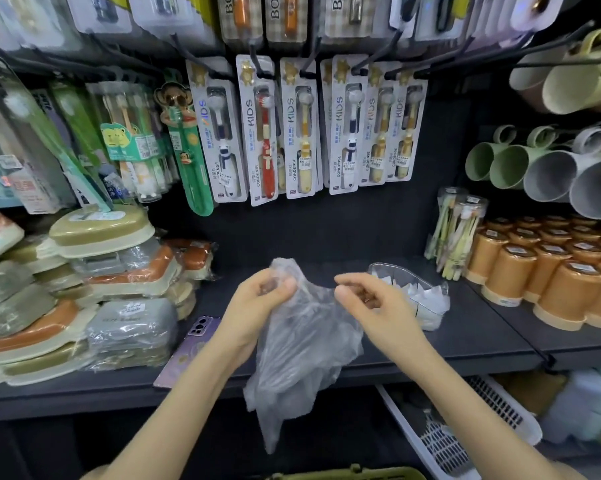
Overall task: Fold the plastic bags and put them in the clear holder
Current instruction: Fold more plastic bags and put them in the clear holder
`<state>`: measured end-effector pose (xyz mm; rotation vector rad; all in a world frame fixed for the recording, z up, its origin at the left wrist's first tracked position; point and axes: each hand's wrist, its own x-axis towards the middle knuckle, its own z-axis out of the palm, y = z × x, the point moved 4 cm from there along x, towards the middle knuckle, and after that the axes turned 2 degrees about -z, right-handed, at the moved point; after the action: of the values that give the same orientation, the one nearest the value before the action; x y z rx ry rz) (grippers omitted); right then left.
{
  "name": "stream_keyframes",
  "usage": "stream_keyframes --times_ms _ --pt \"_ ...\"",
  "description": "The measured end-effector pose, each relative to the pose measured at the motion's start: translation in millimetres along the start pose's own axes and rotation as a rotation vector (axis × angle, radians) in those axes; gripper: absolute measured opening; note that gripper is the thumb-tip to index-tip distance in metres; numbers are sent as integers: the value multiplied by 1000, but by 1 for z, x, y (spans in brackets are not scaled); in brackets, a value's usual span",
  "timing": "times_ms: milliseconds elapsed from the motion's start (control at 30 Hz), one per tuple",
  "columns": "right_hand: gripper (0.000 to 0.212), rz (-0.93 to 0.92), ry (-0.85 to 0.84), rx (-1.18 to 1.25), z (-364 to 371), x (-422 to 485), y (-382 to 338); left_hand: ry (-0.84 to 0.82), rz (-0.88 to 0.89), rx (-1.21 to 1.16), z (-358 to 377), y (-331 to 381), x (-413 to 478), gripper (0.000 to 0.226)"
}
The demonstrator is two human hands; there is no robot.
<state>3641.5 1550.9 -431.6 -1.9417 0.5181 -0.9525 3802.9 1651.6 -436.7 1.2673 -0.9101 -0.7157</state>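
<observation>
hanging over the front edge of the dark grey shelf (465,327), a crumpled clear plastic bag (302,344); further back on that shelf, a curved clear plastic holder (396,275) with folded white bags (427,303); left hand (257,299) and right hand (371,303) fingers (354,281) pinch the bag's top.

Bright even light, glare on packaging, edges warped, blurred

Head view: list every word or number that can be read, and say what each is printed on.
"KIDS": up the hanging toothbrush cards.
"CONDENSE": lower on the same cards.
"BOS": on the top-row packs, cut off by the picture's edge.
Too small or blurred to read: the blue script on the cards, the price stickers on the orange cups, and the label on the grey wrapped box.
</observation>
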Motion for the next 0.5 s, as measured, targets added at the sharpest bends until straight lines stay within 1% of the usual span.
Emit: stream_keyframes --times_ms 67,100,167,233,300,367,500 --pt "33 -17 -56 -86 2 -7 12 7 -38 -121 -3 -5 -1 24" --pt "40 -22 -79 -120 4 -9 16 16 -54 -182 -5 -7 -1 24" --pt "51 -27 -78 -167 8 -13 22 38 -73 -294 -7 -8 -2 18" --pt "56 -16 -41 -170 14 -17 30 54 -88 -390 -9 -10 -3 15" --pt "50 14 -35 -98 23 -20 37 71 -111 -473 -14 -11 -5 13" --pt "39 36 -38 -37 32 -22 42 76 -123 -508 -19 -11 -7 13" --pt "9 106 8 111 48 -19 48 85 -103 -555 -27 -14 -10 11"
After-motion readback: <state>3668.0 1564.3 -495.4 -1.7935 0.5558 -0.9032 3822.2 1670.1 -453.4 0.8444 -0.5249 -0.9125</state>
